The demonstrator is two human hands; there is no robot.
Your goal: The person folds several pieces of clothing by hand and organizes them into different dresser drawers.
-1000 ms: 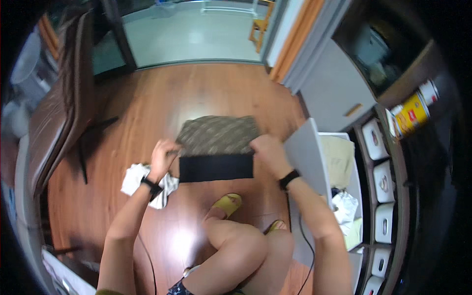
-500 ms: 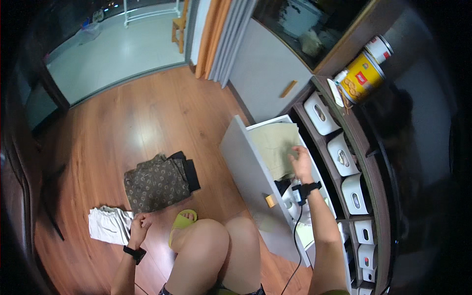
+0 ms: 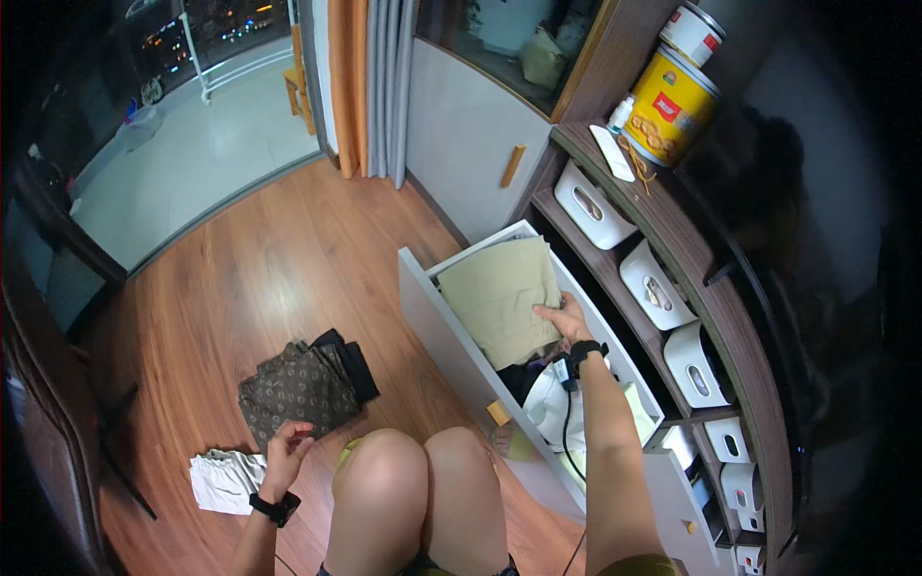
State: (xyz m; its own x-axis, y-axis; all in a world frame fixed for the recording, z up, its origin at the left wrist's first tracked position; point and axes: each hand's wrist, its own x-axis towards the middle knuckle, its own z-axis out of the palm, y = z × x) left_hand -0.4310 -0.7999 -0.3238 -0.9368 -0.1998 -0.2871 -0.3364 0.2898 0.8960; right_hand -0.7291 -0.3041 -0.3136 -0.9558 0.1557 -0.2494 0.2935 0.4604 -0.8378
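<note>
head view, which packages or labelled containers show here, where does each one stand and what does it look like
Large tin: top shelf at upper right; round, yellow with a red label patch.
Small tin: stacked on the large one; round, white with a red band.
Small bottle: left of the large tin; white, greenish cap.
Print too small to make out.

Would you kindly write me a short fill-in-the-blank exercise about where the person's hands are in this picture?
1. The right hand rests on the beige garment inside the open ____.
2. The left hand hovers beside the patterned folded cloth on the ____ floor.
3. Each wrist wears a black ____.

Missing words: drawer; wooden; band
</note>
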